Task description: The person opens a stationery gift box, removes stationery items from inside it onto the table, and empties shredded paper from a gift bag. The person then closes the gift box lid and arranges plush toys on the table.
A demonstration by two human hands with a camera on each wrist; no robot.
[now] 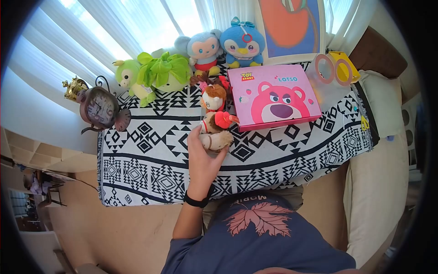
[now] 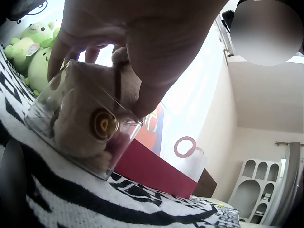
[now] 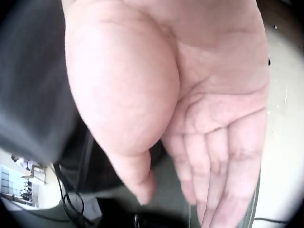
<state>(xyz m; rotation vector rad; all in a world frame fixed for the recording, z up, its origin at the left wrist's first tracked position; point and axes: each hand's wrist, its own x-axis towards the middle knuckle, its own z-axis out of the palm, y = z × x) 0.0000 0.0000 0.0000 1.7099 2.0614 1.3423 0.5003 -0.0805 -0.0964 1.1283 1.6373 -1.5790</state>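
My left hand (image 1: 205,157) grips a small clear plastic box (image 2: 102,159) from above, thumb and fingers on opposite sides. Inside the box sits a cream plush toy (image 2: 78,118) with a brown strap and a round gold-brown spot; in the head view this plush (image 1: 215,140) shows a pale tuft. Right behind it stand a brown plush (image 1: 210,122) with a red part and a brown-and-white plush (image 1: 213,98). My right hand (image 3: 190,104) hangs with its fingers extended, holding nothing; it shows only in the right wrist view.
A pink Lotso box (image 1: 273,98) lies right of the small plushes. Green plush toys (image 1: 166,73), a monkey-like plush (image 1: 204,52) and a blue penguin plush (image 1: 242,45) line the back. A clock (image 1: 99,107) stands at the left. Patterned cloth (image 1: 182,169) covers the table.
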